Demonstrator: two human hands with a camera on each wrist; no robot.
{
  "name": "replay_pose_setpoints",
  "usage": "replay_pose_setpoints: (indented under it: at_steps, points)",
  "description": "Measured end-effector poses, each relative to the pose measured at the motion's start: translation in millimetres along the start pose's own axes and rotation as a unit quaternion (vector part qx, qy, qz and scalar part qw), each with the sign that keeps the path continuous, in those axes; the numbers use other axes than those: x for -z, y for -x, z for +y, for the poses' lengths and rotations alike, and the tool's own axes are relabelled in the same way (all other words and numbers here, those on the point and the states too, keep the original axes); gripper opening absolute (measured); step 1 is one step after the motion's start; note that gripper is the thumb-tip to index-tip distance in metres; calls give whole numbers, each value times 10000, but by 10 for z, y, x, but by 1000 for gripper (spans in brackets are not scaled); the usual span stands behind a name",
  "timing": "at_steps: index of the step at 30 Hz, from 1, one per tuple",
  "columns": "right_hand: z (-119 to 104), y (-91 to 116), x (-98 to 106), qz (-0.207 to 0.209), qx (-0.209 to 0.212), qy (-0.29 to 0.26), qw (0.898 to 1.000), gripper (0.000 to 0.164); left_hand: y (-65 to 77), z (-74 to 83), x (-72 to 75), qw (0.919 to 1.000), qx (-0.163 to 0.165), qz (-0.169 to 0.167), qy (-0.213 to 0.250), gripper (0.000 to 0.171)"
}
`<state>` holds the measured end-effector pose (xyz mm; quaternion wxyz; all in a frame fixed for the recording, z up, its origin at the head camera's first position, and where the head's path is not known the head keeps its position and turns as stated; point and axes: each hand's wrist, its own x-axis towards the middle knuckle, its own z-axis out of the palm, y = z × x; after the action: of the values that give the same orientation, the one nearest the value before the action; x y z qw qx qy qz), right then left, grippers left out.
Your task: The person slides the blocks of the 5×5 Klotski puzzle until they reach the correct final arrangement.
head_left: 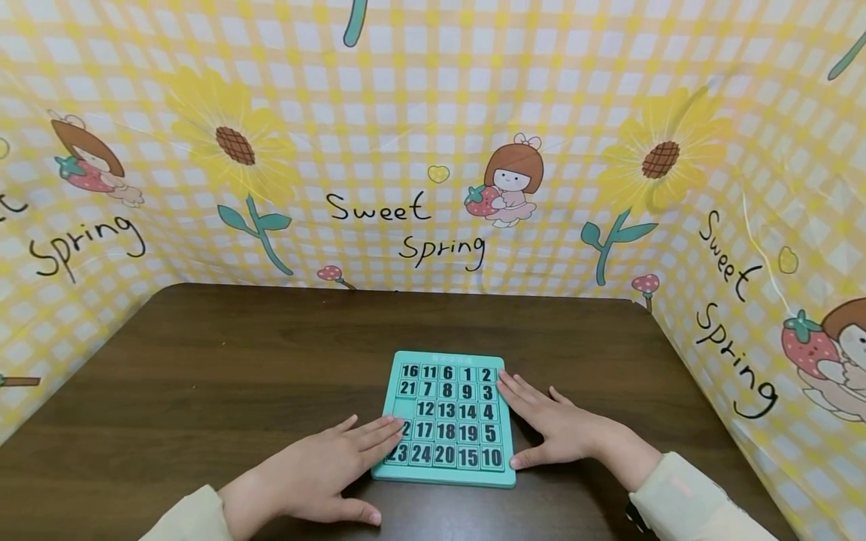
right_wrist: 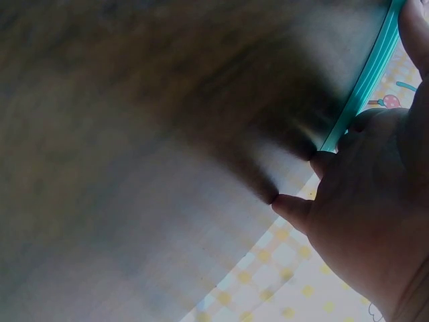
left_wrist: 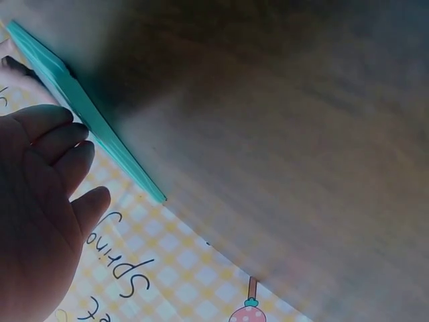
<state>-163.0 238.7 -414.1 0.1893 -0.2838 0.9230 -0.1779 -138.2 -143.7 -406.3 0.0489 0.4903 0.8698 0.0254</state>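
Observation:
A turquoise sliding number puzzle (head_left: 446, 475) lies flat on the table, its numbered tiles in rows and one bare slot at the left of the middle row. My left hand (head_left: 325, 466) reaches over its left edge, straight fingertips touching the tile just below that slot and partly covering its number; the thumb points away to the side. Along the right edge, my right hand (head_left: 558, 428) rests with extended fingers against the frame and its thumb by the lower right corner. Both wrist views show the puzzle's thin side, at the left hand (left_wrist: 33, 201) and the right hand (right_wrist: 375, 208).
The dark brown wooden table (head_left: 271, 346) extends to both sides of the puzzle and behind it. A yellow checked cloth (head_left: 379, 113) with flowers and lettering rises like a wall along the back and both sides.

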Motion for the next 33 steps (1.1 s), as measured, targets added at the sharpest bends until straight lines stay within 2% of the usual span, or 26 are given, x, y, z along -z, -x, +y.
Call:
replay_pose_setpoints:
  at_steps: [9, 19, 27, 33]
  points:
    - [-4, -1, 7, -17, 18, -3, 10000, 110, -154, -151, 98, 9987, 236, -229, 393, 95]
    - [8, -13, -16, -20, 35, 39, 10000, 110, -336, -302, 78, 9958, 496, -361, 678, 111]
    - [47, -24, -20, 5, 0, 87, 10000, 111, -376, -324, 79, 9935, 599, -545, 804, 117]
    - [36, -14, -12, -12, -13, 25, 10000, 112, -333, -281, 61, 9927, 591, -589, 869, 116]
